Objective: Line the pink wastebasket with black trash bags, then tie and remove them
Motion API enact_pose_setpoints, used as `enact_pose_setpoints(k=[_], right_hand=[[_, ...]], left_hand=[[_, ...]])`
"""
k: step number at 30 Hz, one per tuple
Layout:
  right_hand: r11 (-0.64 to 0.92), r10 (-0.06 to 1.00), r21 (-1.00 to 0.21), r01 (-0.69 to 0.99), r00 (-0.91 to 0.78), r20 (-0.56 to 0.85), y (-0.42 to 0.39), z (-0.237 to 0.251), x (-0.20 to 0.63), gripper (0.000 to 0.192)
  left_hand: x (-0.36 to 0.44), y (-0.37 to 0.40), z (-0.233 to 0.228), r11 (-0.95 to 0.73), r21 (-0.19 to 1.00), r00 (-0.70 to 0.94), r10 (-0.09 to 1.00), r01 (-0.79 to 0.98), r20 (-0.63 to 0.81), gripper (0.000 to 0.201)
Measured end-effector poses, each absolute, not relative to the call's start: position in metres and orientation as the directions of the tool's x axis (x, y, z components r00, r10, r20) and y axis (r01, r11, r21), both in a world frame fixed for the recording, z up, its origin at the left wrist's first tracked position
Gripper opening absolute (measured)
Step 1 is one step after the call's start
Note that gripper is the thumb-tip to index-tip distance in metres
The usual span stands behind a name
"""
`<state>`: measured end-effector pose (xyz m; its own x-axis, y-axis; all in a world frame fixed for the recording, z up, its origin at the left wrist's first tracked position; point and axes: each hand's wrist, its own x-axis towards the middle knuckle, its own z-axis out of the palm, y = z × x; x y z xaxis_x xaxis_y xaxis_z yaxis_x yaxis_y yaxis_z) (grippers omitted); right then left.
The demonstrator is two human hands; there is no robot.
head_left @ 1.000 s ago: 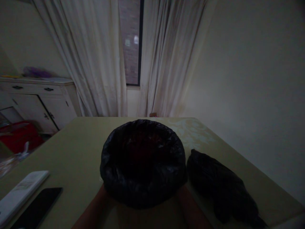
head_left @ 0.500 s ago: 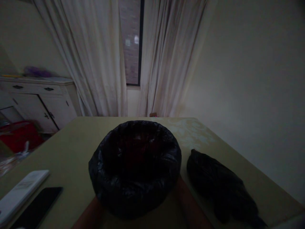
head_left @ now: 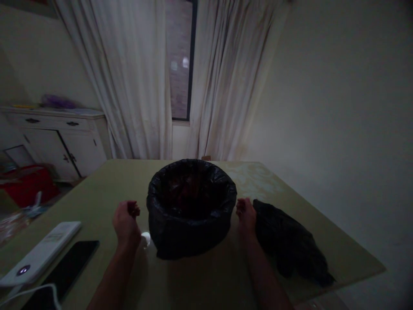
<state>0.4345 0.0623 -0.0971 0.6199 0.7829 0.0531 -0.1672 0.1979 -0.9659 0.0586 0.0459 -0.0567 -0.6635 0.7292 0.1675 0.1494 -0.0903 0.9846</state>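
Observation:
A round bin lined with a black plastic bag (head_left: 190, 237) stands upright on the table in the middle of the head view. The bag is folded over its rim, and a dark reddish inside shows dimly. My left hand (head_left: 127, 221) is apart from the bin on its left, fingers loosely curled with a gap between them and holding nothing. On the other side, my right hand (head_left: 246, 215) is close to the bin's wall, its fingers loosely bent and empty. A crumpled black plastic bag (head_left: 290, 241) lies just right of my right hand.
On the table (head_left: 129, 181) at the left lie a white device with a round display (head_left: 41, 254) and a dark phone (head_left: 64, 269), with a white cable (head_left: 35, 288) across them. Curtains (head_left: 135, 86) and a wall bound the far and right sides. A white cabinet (head_left: 64, 142) stands back left.
Both hands have come off the bin and now show at its two sides. The bin is farther off and less tilted toward me. The camera view has shifted slightly.

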Motion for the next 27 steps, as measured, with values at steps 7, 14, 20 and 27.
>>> enact_pose_setpoints(k=[7,14,20,27], right_hand=[[0.269,0.91,-0.919,0.288,0.238,0.34,0.042,0.009,0.436,0.06],[0.187,0.884,-0.556,0.81,0.109,0.455,0.04,0.051,0.428,0.036],[0.162,0.857,-0.349,0.923,0.044,0.513,0.047,0.092,0.424,0.027],[0.266,0.806,-0.337,0.903,-0.016,0.592,0.075,0.151,0.402,0.024]], left_hand=[[0.049,0.017,0.003,-0.162,0.896,-0.242,0.929,0.413,0.28,0.056],[0.059,0.012,0.035,-0.182,0.683,-0.125,0.919,0.708,0.375,0.049],[0.06,0.008,0.063,-0.128,0.523,-0.139,0.886,0.842,0.442,0.042],[0.061,0.027,0.098,-0.29,0.86,-0.104,0.926,0.419,0.363,0.048]])
